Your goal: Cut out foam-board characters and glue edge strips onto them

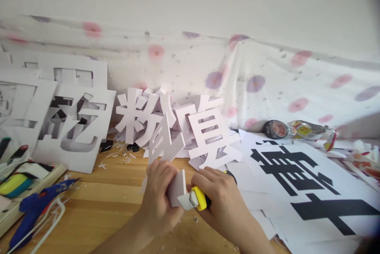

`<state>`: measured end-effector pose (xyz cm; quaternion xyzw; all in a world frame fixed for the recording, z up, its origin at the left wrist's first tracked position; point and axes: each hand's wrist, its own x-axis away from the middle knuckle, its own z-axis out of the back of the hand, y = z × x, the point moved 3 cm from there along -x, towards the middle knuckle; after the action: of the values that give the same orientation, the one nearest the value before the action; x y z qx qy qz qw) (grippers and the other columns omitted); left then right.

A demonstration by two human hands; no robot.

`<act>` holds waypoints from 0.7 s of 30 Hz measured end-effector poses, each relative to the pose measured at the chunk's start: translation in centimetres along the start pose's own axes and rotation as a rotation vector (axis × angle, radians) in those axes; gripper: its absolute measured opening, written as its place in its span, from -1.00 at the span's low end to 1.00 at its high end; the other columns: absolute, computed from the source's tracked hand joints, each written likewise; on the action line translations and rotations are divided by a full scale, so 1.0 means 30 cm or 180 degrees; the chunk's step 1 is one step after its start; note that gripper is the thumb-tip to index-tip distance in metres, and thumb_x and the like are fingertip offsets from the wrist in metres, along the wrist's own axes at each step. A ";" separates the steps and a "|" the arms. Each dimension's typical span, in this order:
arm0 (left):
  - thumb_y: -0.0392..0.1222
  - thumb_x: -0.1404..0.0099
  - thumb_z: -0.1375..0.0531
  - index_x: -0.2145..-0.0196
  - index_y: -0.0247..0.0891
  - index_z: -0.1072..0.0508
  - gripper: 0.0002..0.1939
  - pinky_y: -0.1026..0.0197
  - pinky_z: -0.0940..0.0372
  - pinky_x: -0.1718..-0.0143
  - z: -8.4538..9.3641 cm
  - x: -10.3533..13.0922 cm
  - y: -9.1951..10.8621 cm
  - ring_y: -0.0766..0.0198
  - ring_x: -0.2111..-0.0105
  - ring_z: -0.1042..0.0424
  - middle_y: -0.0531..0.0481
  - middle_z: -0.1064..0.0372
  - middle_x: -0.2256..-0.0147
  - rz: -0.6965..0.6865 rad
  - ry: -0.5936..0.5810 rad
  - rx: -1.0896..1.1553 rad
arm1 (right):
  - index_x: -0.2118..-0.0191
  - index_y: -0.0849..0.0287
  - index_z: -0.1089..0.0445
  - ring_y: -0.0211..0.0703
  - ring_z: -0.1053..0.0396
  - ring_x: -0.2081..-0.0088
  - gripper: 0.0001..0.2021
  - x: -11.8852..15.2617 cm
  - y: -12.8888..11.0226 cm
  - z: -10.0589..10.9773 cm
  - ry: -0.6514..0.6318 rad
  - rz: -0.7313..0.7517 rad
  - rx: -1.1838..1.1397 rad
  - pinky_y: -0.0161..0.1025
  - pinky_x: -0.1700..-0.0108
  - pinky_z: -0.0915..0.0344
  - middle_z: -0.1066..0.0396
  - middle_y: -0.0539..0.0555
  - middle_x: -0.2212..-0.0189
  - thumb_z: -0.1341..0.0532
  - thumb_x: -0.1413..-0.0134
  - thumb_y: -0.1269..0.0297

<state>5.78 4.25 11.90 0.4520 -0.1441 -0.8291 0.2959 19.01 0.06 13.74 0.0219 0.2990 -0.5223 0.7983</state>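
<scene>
My left hand is closed around a white foam-board character cutout, holding it on edge above the wooden table. Part of the cutout rises beyond my fingers, and a flat end sticks out toward me. My right hand grips a yellow and black utility knife. Its blade lies against or very near the bottom edge of the cutout's near end; exact contact cannot be made out. Just behind my hands, more white foam characters lean together, one of them further left.
White boards with cut-out openings lean at the left. A blue glue gun lies on the wooden table among foam scraps. Paper sheets printed with black characters cover the right side. A bottle lies by the spotted curtain.
</scene>
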 end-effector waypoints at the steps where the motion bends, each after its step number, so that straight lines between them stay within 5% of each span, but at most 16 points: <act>1: -0.27 -0.14 -0.06 0.50 -0.24 -0.09 -0.85 0.13 0.04 0.38 0.000 0.000 -0.003 0.24 0.45 -0.06 0.05 -0.05 0.51 -0.0009 0.0007 -0.0018 | 0.53 0.17 -0.13 -0.29 -0.08 0.54 -0.90 -0.003 -0.003 -0.004 0.0032 0.0068 -0.0017 -0.30 0.49 0.17 -0.23 -0.05 0.60 -0.07 0.23 0.51; 17: -0.38 -0.07 -0.04 0.44 -0.24 -0.12 -0.88 0.12 0.05 0.38 -0.006 0.004 -0.012 0.21 0.42 -0.07 0.02 -0.08 0.49 -0.0298 0.0044 -0.0037 | 0.58 0.18 -0.13 -0.31 -0.12 0.57 -0.83 -0.026 0.039 -0.028 0.0610 -0.0008 0.0378 -0.32 0.50 0.14 -0.21 -0.06 0.65 -0.07 0.02 0.42; 21: -0.39 -0.08 -0.04 0.45 -0.24 -0.11 -0.88 0.11 0.04 0.38 -0.008 0.003 -0.014 0.22 0.43 -0.07 0.02 -0.08 0.49 -0.0330 0.0022 -0.0031 | 0.57 0.18 -0.17 -0.30 -0.15 0.55 -0.88 -0.028 0.043 -0.033 0.0584 -0.0031 0.0313 -0.32 0.49 0.13 -0.24 -0.05 0.63 -0.07 0.09 0.46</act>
<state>5.79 4.53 11.49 0.4603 -0.1154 -0.8424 0.2552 19.42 1.65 13.00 0.1073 0.3450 -0.5361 0.7630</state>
